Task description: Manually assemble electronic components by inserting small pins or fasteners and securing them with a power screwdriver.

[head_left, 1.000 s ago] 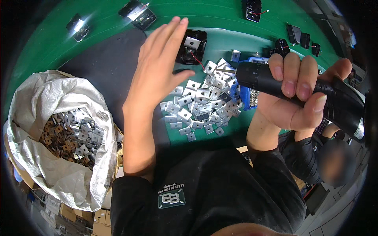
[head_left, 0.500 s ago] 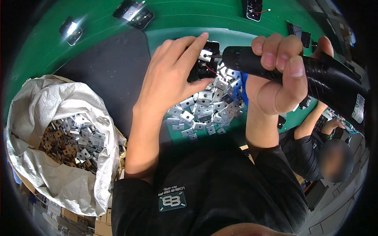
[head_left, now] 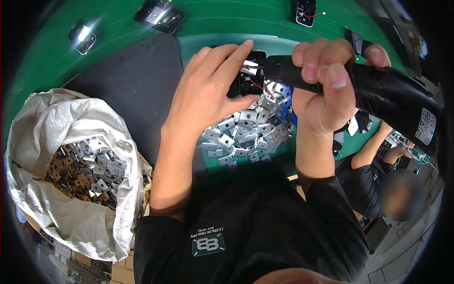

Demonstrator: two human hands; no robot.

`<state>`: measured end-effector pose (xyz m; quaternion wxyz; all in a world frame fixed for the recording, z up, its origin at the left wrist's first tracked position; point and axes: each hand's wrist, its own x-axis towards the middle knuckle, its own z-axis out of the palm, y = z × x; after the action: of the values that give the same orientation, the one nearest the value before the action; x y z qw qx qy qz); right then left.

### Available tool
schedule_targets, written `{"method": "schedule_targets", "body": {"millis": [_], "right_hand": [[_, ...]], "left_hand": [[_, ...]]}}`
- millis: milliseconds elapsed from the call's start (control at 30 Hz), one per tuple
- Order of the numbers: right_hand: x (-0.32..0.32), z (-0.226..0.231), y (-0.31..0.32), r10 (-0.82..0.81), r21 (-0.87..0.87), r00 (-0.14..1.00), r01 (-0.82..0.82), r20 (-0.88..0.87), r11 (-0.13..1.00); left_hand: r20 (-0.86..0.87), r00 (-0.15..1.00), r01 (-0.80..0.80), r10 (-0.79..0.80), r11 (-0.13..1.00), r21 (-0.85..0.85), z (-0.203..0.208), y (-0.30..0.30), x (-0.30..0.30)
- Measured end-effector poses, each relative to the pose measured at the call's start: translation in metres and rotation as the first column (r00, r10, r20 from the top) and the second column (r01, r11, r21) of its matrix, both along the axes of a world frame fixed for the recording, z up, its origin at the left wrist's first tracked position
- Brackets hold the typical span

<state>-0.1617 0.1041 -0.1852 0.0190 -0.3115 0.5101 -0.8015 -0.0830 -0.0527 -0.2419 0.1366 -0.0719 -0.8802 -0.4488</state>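
- Right hand (head_left: 321, 94) fully wrapped around the black cylindrical power screwdriver (head_left: 373, 92). Its long axis runs right to left, tip aimed left at the part.
- Left hand (head_left: 208, 97) pinches the small black plastic module with a silver bracket (head_left: 247, 75), fingers closed on it just left of the tip, so it's the nearer hand.
- I see the pile of silver square metal brackets (head_left: 250, 130) near side of both, on the green conveyor belt (head_left: 227, 21).
- White woven sack of brackets (head_left: 56, 156) sits well left.

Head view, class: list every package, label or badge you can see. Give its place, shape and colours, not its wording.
White woven sack: lower left, open, slumped, full of small square metal plates.
Label: on the black power screwdriver held in the right hand, small, rounded, white with red.
Badge: chest of the black shirt, square, dark green with white marks.
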Motion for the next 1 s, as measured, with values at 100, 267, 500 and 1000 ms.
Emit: {"method": "schedule_targets", "body": {"millis": [100, 267, 500, 1000], "right_hand": [[-0.001, 0.001, -0.002, 0.050, 0.044, 0.998, -0.049, -0.031, 0.998], [-0.001, -0.003, -0.006, -0.038, 0.001, 0.999, 0.038, 0.011, 0.999], [-0.004, 0.032, 0.023, -0.236, -0.072, 0.972, 0.237, 0.019, 0.969], [0.013, 0.036, 0.099, -0.384, 0.016, 0.923, 0.384, 0.005, 0.923]], "left_hand": [[-0.007, 1.000, -0.011, 0.011, 1.000, 0.004, 0.000, 0.000, 0.001], [-0.015, 0.999, -0.040, 0.040, 0.999, -0.018, 0.005, 0.002, 0.001], [-0.043, 0.994, -0.101, 0.098, 0.992, -0.080, 0.002, 0.006, 0.003], [-0.015, 0.992, -0.122, 0.122, 0.973, -0.196, 0.012, 0.023, -0.015]]}}
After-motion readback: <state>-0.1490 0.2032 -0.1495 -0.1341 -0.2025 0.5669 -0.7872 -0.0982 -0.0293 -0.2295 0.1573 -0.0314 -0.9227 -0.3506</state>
